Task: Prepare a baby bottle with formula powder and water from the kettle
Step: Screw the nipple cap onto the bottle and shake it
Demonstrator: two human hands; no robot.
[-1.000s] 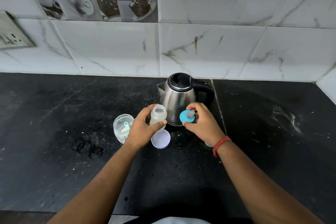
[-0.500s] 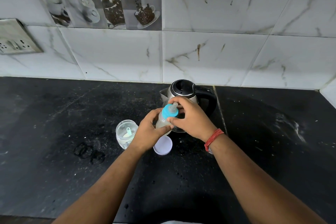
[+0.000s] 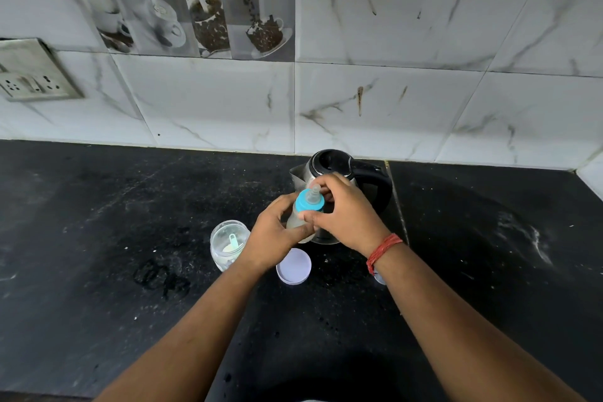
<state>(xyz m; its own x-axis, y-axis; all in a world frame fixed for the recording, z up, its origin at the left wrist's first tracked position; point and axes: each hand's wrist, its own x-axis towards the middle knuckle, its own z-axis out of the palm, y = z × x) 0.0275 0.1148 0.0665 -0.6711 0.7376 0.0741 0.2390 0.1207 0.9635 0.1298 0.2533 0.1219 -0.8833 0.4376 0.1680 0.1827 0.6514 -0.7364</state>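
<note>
A small baby bottle (image 3: 295, 222) with cloudy liquid is held above the black counter (image 3: 98, 238), in front of the steel kettle (image 3: 329, 166). My left hand (image 3: 274, 238) wraps its body. A blue nipple cap (image 3: 309, 201) sits on the bottle's neck, and my right hand (image 3: 346, 215) grips that cap with thumb and fingers. To the left stands an open clear formula jar (image 3: 228, 246) with a light scoop and some powder inside. The jar's white lid (image 3: 293, 266) lies flat on the counter under my hands.
A marble-tiled wall rises right behind the kettle. A switch and socket plate (image 3: 32, 75) is on the wall at far left. A small clear object (image 3: 380, 278) peeks out under my right wrist. Wet marks and spilled powder speckle the counter.
My right hand brought the blue nipple cap from beside the bottle onto its neck and now grips it there. The left hand kept hold of the bottle. The camera tilted up a little.
</note>
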